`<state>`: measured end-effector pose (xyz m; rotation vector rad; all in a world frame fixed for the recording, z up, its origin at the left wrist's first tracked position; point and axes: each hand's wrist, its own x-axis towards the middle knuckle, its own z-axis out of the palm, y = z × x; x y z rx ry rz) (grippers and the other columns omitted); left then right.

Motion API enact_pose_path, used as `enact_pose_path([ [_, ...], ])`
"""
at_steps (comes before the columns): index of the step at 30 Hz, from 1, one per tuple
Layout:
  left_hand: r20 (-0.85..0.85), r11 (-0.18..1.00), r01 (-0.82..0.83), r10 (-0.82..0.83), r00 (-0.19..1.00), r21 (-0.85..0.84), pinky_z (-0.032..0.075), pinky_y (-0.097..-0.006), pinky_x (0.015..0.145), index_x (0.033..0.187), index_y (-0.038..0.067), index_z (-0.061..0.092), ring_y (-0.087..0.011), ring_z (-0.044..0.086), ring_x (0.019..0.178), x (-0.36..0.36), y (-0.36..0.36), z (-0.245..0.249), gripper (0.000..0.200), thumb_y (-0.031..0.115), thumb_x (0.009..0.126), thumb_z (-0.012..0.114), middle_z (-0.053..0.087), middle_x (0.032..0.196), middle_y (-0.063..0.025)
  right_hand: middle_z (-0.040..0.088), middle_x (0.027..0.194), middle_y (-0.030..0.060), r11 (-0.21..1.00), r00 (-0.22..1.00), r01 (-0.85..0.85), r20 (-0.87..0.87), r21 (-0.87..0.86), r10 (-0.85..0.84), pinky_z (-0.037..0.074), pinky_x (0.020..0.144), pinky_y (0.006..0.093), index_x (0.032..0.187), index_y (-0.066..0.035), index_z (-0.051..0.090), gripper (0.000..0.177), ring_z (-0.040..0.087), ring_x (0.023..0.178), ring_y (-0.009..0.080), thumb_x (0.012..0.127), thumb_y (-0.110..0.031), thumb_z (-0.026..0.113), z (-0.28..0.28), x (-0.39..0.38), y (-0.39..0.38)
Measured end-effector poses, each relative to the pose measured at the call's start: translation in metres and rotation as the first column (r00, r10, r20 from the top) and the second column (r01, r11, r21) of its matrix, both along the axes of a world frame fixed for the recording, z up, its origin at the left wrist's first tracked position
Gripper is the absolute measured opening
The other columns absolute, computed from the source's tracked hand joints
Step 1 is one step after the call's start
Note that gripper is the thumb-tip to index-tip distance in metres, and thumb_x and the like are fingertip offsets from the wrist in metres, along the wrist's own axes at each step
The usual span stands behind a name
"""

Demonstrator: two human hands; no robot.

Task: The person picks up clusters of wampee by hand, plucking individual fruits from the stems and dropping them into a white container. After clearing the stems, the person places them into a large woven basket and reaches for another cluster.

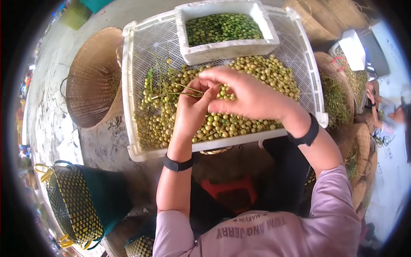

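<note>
My left hand (190, 103) is closed around thin green stems (185, 91) above the white mesh tray (224, 143). Right beside it, my right hand (242, 94) has its fingers bent in toward the left fingertips; whatever lies between them is hidden. Round yellow-green fruits (252, 68) lie spread over the tray below both hands. Stems with small fruits (160, 83) stick out to the left of my left hand. At the back of the tray stands a white foam box (231, 51) holding smaller, darker green fruits (222, 28).
A tall wicker basket (92, 81) stands left of the tray, a checkered woven basket (79, 201) at the lower left. More baskets (338, 92) with stems line the right side. Another person (376, 107) is at the far right. A red stool (231, 186) shows below the tray.
</note>
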<state>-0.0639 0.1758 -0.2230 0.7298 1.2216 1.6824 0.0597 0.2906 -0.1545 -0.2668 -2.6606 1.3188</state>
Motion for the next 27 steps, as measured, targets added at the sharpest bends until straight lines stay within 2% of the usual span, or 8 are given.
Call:
enact_pose_path([
  [3,0.174,0.999,0.029,-0.032,0.984,0.018,0.048,-0.0210,0.063,0.103,0.001,0.060,-0.0078,0.059,0.075,0.027,0.007,-0.003,0.016,0.012,0.093,0.056,0.064,0.089,-0.0033,0.051,0.124,0.0170,0.936,0.995,0.095,-0.064,0.338,-0.077,0.055,0.074,0.0404,0.134,-0.006,0.037,0.060,0.064,0.090,0.0340,0.082,-0.015,0.067,-0.002,0.034,-0.023],
  [8,0.377,0.974,0.171,-0.103,0.920,-0.150,0.051,-0.0286,0.074,0.105,0.007,0.057,-0.0118,0.060,0.086,0.110,0.013,0.021,0.016,0.016,0.094,0.050,0.062,0.095,-0.0031,0.061,0.104,0.0140,0.821,0.974,0.174,0.029,0.544,-0.225,0.055,0.066,0.0392,0.127,-0.006,0.044,0.043,0.066,0.083,0.0305,0.085,-0.005,0.053,0.017,0.110,-0.030],
  [12,0.590,0.884,0.467,-0.384,0.710,0.013,0.036,-0.0401,0.100,0.120,0.012,0.053,-0.0183,0.051,0.112,0.170,0.012,0.028,0.033,0.033,0.095,0.047,0.055,0.121,-0.0020,0.064,0.098,0.0127,0.736,0.916,0.333,-0.017,0.589,-0.400,0.054,0.066,0.0384,0.121,-0.008,0.050,0.035,0.066,0.084,0.0302,0.086,-0.006,0.052,0.016,0.178,-0.028],
  [17,0.337,0.856,0.517,-0.489,0.805,0.007,0.036,-0.0349,0.098,0.137,0.008,0.041,-0.0187,0.047,0.118,0.194,0.012,0.037,0.052,0.031,0.092,0.056,0.050,0.129,-0.0070,0.066,0.095,0.0130,0.639,0.761,0.620,-0.150,0.456,-0.631,0.051,0.072,0.0393,0.119,-0.008,0.053,0.027,0.065,0.086,0.0329,0.092,-0.009,0.049,0.003,0.263,0.021],
  [21,-0.296,0.987,0.001,-0.049,0.954,-0.163,0.041,-0.0322,0.095,0.121,-0.002,0.053,-0.0200,0.051,0.111,0.116,0.010,0.027,0.043,0.023,0.087,0.063,0.053,0.123,-0.0132,0.066,0.101,0.0164,0.169,0.319,0.731,-0.112,0.661,-0.941,0.051,0.076,0.0398,0.121,-0.005,0.051,0.030,0.065,0.093,0.0312,0.098,-0.022,0.045,0.023,0.323,0.097],
  [24,-0.683,0.859,-0.506,0.320,0.657,-0.085,0.047,-0.0312,0.084,0.119,-0.001,0.055,-0.0182,0.057,0.094,0.004,-0.004,-0.012,0.043,0.025,0.086,0.065,0.061,0.102,-0.0115,0.060,0.116,0.0181,0.058,0.289,0.675,-0.192,0.735,-0.938,0.047,0.087,0.0412,0.126,-0.004,0.049,0.038,0.059,0.107,0.0314,0.098,-0.029,0.045,0.009,0.367,0.157],
  [26,-0.824,0.617,-0.756,0.299,0.481,-0.217,0.046,-0.0399,0.088,0.119,0.006,0.054,-0.0243,0.054,0.102,-0.066,-0.019,-0.030,0.047,0.032,0.083,0.070,0.053,0.114,-0.0134,0.052,0.129,0.0192,-0.261,0.148,0.277,-0.309,0.925,-0.939,0.040,0.098,0.0417,0.127,-0.003,0.050,0.044,0.049,0.121,0.0343,0.095,-0.033,0.051,0.002,0.372,0.167],
  [27,-0.873,0.532,-0.817,0.264,0.411,-0.224,0.045,-0.0433,0.092,0.122,0.008,0.051,-0.0273,0.051,0.110,-0.096,-0.024,-0.046,0.053,0.039,0.083,0.068,0.048,0.123,-0.0145,0.052,0.129,0.0192,-0.257,0.159,0.285,-0.310,0.924,-0.937,0.040,0.098,0.0417,0.127,-0.003,0.050,0.044,0.049,0.121,0.0343,0.095,-0.033,0.051,0.003,0.368,0.174],
])
